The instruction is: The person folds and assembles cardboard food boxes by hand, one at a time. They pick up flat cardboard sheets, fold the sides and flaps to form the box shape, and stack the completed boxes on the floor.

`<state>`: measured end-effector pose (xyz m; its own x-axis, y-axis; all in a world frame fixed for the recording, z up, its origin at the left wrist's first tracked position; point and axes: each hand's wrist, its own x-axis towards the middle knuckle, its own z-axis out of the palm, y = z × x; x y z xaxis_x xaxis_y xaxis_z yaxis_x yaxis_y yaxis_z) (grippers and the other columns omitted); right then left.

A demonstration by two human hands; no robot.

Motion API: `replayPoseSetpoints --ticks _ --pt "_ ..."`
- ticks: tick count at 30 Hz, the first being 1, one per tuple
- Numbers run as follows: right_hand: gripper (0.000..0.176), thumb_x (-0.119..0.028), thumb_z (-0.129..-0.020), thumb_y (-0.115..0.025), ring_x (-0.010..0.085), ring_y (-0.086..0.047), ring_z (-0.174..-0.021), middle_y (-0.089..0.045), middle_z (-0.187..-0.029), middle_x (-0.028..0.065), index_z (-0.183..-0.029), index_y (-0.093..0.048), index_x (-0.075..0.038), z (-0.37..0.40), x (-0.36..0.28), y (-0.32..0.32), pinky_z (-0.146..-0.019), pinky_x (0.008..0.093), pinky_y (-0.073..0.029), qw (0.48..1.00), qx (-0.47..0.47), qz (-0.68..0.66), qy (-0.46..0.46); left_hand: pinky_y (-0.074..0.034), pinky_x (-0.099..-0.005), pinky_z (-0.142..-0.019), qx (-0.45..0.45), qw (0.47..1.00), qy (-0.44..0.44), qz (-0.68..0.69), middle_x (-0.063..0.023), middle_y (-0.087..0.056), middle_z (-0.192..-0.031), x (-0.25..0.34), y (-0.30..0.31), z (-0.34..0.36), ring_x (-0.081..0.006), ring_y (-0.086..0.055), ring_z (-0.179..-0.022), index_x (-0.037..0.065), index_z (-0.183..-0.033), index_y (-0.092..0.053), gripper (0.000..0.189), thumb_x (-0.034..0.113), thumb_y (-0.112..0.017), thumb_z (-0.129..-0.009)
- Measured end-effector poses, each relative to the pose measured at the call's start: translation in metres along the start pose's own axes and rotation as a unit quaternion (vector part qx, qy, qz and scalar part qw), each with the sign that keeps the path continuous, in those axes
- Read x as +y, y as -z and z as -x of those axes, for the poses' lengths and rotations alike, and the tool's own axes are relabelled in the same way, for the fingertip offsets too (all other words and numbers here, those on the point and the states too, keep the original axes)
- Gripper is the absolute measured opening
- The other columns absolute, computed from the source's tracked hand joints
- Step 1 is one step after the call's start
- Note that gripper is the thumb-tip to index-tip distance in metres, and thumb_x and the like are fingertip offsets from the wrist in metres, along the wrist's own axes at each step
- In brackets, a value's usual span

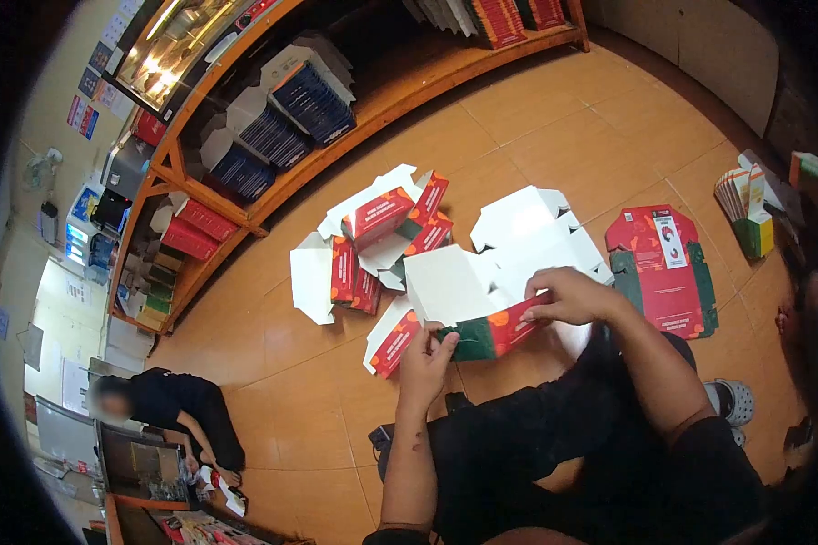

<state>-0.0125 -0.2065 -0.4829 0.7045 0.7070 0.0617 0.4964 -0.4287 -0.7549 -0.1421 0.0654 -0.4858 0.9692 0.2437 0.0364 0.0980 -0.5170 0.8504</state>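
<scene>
A partly folded cardboard box (471,340), red and green outside and white inside, is held low in front of me. My left hand (425,361) pinches its near left corner, thumb against the green side. My right hand (568,295) grips the red side wall, with fingers over the top edge. The white lid flap (443,283) stands up at the left. Behind the box lie white unfolded blanks (532,227). To the right, a flat red and green blank (661,286) lies printed side up on the floor.
Folded red boxes (377,218) are heaped beyond my left hand, and another red box (394,343) lies beside it. A wooden shelf (409,80) holds stacked blue and red cartons. At lower left a person (186,409) is on the floor. Yellow-green cartons (745,213) stand at right.
</scene>
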Motion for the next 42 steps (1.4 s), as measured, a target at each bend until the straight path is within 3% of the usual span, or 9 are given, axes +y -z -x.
replayPoseSetpoints --ticks 4,6,7,11,17,23,26,34,42 --pt "0.033 -0.038 -0.085 -0.071 0.0318 -0.065 -0.073 -0.067 -0.078 0.0153 -0.092 -0.066 -0.006 0.004 -0.037 -0.013 -0.067 0.0401 -0.049 0.996 -0.051 -0.068 -0.021 -0.046 -0.0252 -0.065 0.161 0.962 -0.164 -0.146 -0.0075 -0.058 -0.093 0.015 -0.013 0.002 -0.0117 -0.053 -0.073 0.002 -0.127 -0.054 0.044 0.017 -0.071 -0.089" --pt "0.026 -0.031 -0.086 -0.070 0.0310 -0.067 -0.072 -0.068 -0.077 0.0172 -0.092 -0.067 -0.005 0.005 -0.035 -0.038 -0.068 0.0398 -0.051 0.998 -0.056 -0.020 0.011 -0.050 -0.0316 -0.073 0.047 0.940 -0.286 -0.178 -0.0147 -0.061 -0.118 0.037 -0.017 0.010 -0.0192 -0.061 -0.088 0.003 -0.128 -0.054 0.052 0.019 -0.075 -0.084" --pt "0.024 -0.028 -0.086 -0.069 0.0353 -0.066 -0.075 -0.068 -0.082 0.0200 -0.095 -0.068 -0.007 0.006 -0.032 -0.046 -0.070 0.0407 -0.051 0.996 -0.062 -0.053 0.043 -0.051 -0.0369 -0.077 -0.066 0.979 -0.144 -0.126 -0.0195 -0.063 -0.120 0.052 -0.020 0.021 -0.0275 -0.066 -0.094 0.005 -0.129 -0.053 0.058 0.026 -0.078 -0.081" --pt "0.030 -0.028 -0.088 -0.068 0.0241 -0.068 -0.081 -0.071 -0.088 0.0151 -0.108 -0.067 -0.006 0.004 -0.029 -0.046 -0.075 0.0346 -0.052 0.975 -0.166 -0.145 -0.001 -0.051 -0.0398 -0.076 -0.209 0.954 -0.063 -0.207 -0.0216 -0.065 -0.088 0.024 -0.021 0.019 -0.0350 -0.066 -0.084 0.007 -0.116 -0.060 0.055 0.040 -0.079 -0.077" --pt "0.058 -0.036 -0.094 -0.065 0.0113 -0.055 -0.113 -0.062 -0.121 0.0082 -0.136 -0.047 -0.001 0.004 -0.002 0.000 -0.099 0.0272 -0.042 0.843 -0.327 -0.425 0.041 -0.042 -0.0266 -0.059 -0.139 0.990 0.003 -0.007 -0.0030 -0.058 -0.077 -0.010 0.023 0.000 -0.0110 -0.052 -0.067 0.001 -0.094 -0.063 0.026 0.023 -0.073 -0.087" --pt "0.028 -0.022 -0.085 -0.073 0.0279 -0.068 -0.091 -0.071 -0.094 0.0162 -0.108 -0.068 -0.005 0.003 -0.031 -0.007 -0.082 0.0368 -0.050 0.988 -0.133 -0.045 0.060 -0.047 -0.0213 -0.060 -0.119 0.978 0.066 0.160 0.0012 -0.058 -0.086 0.003 0.027 0.001 -0.0048 -0.057 -0.073 0.003 -0.100 -0.059 0.017 0.016 -0.067 -0.093" --pt "0.026 -0.024 -0.085 -0.071 0.0364 -0.067 -0.081 -0.067 -0.083 0.0201 -0.103 -0.068 -0.006 0.002 -0.032 -0.024 -0.072 0.0425 -0.050 0.988 -0.119 -0.072 0.063 -0.051 -0.0225 -0.061 -0.122 0.977 0.070 0.159 -0.0012 -0.062 -0.087 0.009 0.022 0.005 -0.0074 -0.062 -0.076 0.004 -0.104 -0.057 0.018 0.015 -0.066 -0.094" --pt "0.038 -0.036 -0.096 -0.060 0.0116 -0.055 -0.074 -0.064 -0.075 0.0089 -0.094 -0.066 0.002 -0.003 -0.014 -0.015 -0.069 0.0337 -0.047 0.959 -0.222 -0.173 -0.023 -0.040 -0.0200 -0.056 -0.067 0.979 -0.015 0.191 0.0037 -0.052 -0.075 -0.007 -0.013 0.003 -0.0029 -0.049 -0.065 0.005 -0.093 -0.057 0.017 0.020 -0.058 -0.100" --pt "0.037 -0.034 -0.098 -0.057 0.0073 -0.046 -0.065 -0.052 -0.066 -0.0053 -0.085 -0.065 -0.001 -0.008 -0.016 -0.010 -0.061 0.0286 -0.042 0.954 -0.208 -0.191 -0.104 -0.039 -0.0200 -0.056 -0.009 0.980 -0.019 0.196 0.0023 -0.055 -0.084 -0.009 -0.014 0.004 -0.0048 -0.047 -0.065 0.006 -0.104 -0.058 0.024 0.029 -0.053 -0.102"
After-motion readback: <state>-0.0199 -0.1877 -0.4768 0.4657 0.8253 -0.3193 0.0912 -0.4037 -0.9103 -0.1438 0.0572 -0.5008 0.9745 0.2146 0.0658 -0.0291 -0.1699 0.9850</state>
